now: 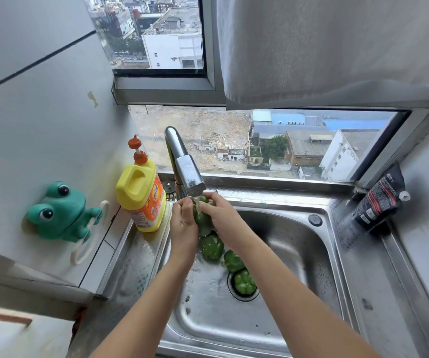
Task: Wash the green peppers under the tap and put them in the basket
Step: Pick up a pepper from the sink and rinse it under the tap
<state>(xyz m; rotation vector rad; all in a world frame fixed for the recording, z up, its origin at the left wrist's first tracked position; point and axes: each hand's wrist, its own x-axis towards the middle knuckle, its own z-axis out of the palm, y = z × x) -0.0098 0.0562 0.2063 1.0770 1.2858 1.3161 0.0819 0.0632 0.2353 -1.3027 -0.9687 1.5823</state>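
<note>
Both hands hold one green pepper (pixel 201 217) under the running tap (pixel 186 171) at the back left of the steel sink (pixel 298 244). My left hand (pixel 182 220) grips its left side and my right hand (pixel 218 214) wraps its right side. Water streams onto the pepper between them. Three more green peppers lie in the basin: one (pixel 211 247) just below my hands, one (pixel 232 260) to its right, one (pixel 244 281) sitting on the drain. No basket is in view.
A yellow detergent bottle (pixel 142 195) with an orange pump stands on the sink's left ledge. A green frog holder (pixel 61 213) is stuck to the left wall. A black pouch (pixel 379 200) leans at the right corner. The window sill runs behind the tap.
</note>
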